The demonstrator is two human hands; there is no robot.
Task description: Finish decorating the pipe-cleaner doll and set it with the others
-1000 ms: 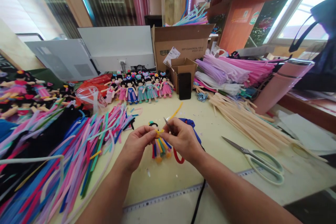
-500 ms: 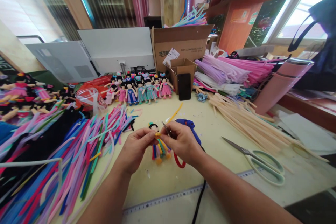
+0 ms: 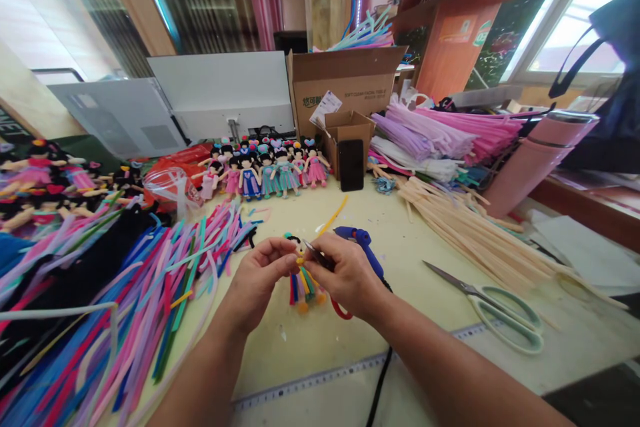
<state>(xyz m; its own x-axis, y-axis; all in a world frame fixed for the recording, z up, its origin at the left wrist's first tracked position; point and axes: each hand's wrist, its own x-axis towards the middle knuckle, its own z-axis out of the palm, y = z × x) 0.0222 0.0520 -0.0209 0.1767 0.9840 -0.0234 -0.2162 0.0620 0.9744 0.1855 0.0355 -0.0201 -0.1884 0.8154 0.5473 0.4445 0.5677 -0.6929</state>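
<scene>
My left hand (image 3: 255,280) is closed in a pinch at a small yellow pipe cleaner piece (image 3: 300,261). In my right hand (image 3: 347,277) are small scissors with a red handle (image 3: 341,310); their metal tip (image 3: 310,248) points up and left beside the yellow piece. Just behind and below the fingers is a small pipe-cleaner doll (image 3: 302,285) with black hair, a striped multicoloured skirt and orange-yellow feet. My fingers hide its middle, so I cannot tell whether the yellow piece is joined to it.
A blue glue gun (image 3: 363,245) lies behind my right hand, its black cord running forward. Large scissors (image 3: 500,313) and beige pipe cleaners (image 3: 465,233) lie to the right. Coloured pipe cleaners (image 3: 150,300) cover the left. Finished dolls (image 3: 267,170), a phone (image 3: 351,165) and boxes stand behind.
My left fingers have loosened and lifted slightly around the yellow piece. My right hand has turned a little, bringing the scissors' tip slightly left and down.
</scene>
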